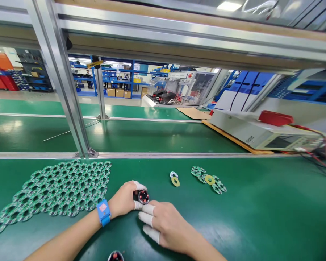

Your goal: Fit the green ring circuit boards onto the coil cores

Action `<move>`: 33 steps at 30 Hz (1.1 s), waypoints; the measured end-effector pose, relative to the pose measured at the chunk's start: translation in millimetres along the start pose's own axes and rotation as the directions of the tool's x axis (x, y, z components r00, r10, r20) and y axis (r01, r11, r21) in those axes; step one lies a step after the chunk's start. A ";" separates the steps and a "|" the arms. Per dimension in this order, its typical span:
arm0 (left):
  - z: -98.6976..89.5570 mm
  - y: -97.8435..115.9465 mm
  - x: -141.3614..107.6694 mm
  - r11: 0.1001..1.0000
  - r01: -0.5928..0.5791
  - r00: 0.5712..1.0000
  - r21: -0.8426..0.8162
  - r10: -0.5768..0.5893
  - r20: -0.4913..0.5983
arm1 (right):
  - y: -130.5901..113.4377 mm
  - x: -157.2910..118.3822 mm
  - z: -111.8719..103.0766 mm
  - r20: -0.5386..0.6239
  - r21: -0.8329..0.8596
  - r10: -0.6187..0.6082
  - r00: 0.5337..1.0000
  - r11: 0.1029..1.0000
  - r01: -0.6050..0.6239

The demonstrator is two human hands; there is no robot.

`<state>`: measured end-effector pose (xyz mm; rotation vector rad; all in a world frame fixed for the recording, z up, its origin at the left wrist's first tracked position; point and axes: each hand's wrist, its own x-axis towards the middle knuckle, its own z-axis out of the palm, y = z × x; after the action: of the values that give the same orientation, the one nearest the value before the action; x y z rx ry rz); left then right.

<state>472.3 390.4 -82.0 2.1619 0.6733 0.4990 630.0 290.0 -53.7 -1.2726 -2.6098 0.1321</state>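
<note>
My left hand (126, 197), with white finger cots on its thumb and fingertip, is closed around a small round motor stator (143, 197). Reddish coils show inside the stator's silvery rim, which faces up toward me. Close beside it, my right hand (168, 223) has its fingers stretched out and apart, in white finger cots. Its index fingertip is at the stator's lower edge by the left fingertips; whether it touches the stator I cannot tell. The right thumb is hidden. A second similar stator (115, 256) is cut off by the bottom of the view.
Many green ring-shaped circuit boards (62, 188) lie on the green tabletop (260, 217) at left. A white ring and a yellow ring (175, 181) lie ahead, with more green rings (219, 185) to their right. A metal post (62, 83) and a grey instrument (250, 127) stand behind.
</note>
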 end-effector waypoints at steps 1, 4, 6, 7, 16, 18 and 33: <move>0.7 -0.6 -0.1 1.000 0.008 1.000 -0.015 -0.008 0.004 | 7.8 -2.2 -2.5 -0.072 0.059 0.080 0.994 0.995 -0.076; 2.8 -1.4 -1.0 0.998 0.042 0.999 -0.049 -0.042 0.014 | 42.3 -12.0 -9.0 -0.287 0.144 0.550 0.784 0.834 -0.533; 3.0 -1.2 -1.8 0.997 0.056 0.998 -0.060 -0.054 0.024 | 65.6 -19.3 -11.4 -0.304 0.118 0.738 0.602 0.656 -0.745; 2.3 -0.8 -2.1 0.996 0.060 0.998 -0.065 -0.057 0.038 | 74.8 -22.6 -12.1 -0.291 0.102 0.777 0.557 0.605 -0.790; -14.4 23.3 0.2 0.997 0.070 0.982 -0.021 -0.072 -0.172 | 63.6 -16.1 -17.2 -0.127 0.340 0.741 0.659 0.657 -0.673; -12.7 32.5 -1.3 1.000 -0.015 0.979 0.015 0.018 -0.202 | 48.7 -7.8 -14.6 -0.019 0.594 0.667 0.745 0.607 -0.528; 16.8 31.8 4.4 0.929 0.195 0.937 -0.314 -0.271 -0.221 | 9.8 -2.0 8.1 -0.333 0.451 0.590 0.736 0.785 -0.425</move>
<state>494.4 366.3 -66.5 1.7306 0.9307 0.7123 636.7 294.6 -63.7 -1.6208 -1.6843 0.3268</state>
